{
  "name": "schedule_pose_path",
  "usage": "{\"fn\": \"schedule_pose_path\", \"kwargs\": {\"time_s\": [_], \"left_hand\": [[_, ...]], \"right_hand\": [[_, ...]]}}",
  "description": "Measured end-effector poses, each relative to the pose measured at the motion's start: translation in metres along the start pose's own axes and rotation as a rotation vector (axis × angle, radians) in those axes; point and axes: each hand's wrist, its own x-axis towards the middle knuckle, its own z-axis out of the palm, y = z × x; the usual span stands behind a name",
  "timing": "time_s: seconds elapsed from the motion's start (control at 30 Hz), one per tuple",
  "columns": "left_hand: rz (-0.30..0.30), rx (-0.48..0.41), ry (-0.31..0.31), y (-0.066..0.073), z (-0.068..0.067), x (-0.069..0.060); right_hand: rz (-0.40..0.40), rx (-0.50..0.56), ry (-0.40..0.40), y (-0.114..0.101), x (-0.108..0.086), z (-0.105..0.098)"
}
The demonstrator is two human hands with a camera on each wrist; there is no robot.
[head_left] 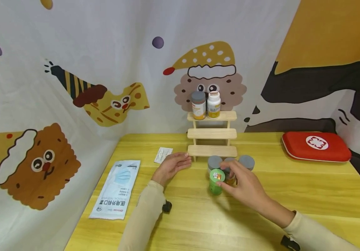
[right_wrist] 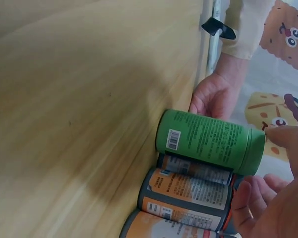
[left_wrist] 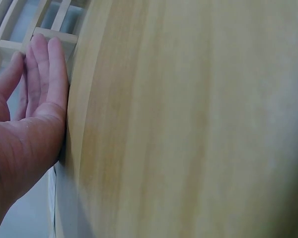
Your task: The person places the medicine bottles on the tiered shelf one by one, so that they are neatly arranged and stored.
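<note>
A green bottle (head_left: 216, 187) with a green lid stands upright on the table, in front of several grey-lidded bottles (head_left: 247, 162). My right hand (head_left: 245, 184) is at its lid, thumb on one side and fingers spread on the other. In the right wrist view, the green bottle (right_wrist: 203, 139) shows its printed side and barcode. Beside it are orange-and-grey bottles (right_wrist: 186, 191). My left hand (head_left: 173, 165) rests on its edge on the table, fingers extended and empty. Its fingertips are close to the lower left of a three-step wooden rack (head_left: 212, 151).
On the rack's top step stand a grey-lidded bottle (head_left: 198, 106) and a white bottle (head_left: 213, 105). A red first-aid case (head_left: 316, 146) lies at the back right. To the left lie a face mask packet (head_left: 115, 190) and a small white packet (head_left: 163, 154). A patterned cloth (head_left: 130, 35) hangs behind the table.
</note>
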Motion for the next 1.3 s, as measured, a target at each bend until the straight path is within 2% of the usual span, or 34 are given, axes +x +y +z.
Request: {"fn": "schedule_pose_path", "kwargs": {"time_s": [0.5,1.03,1.3], "left_hand": [[-0.005,-0.013,0.010,0.001,0.000,0.001],[-0.001,-0.003,-0.002,-0.001,0.001,0.003],[-0.006,-0.011,0.011,-0.001,0.000,0.002]], "right_hand": [[0.062,-0.088,0.015,-0.010,-0.006,0.013],[0.023,-0.009,0.005,-0.013,-0.011,0.018],[-0.003,0.021,-0.073,-0.015,-0.012,0.020]]}}
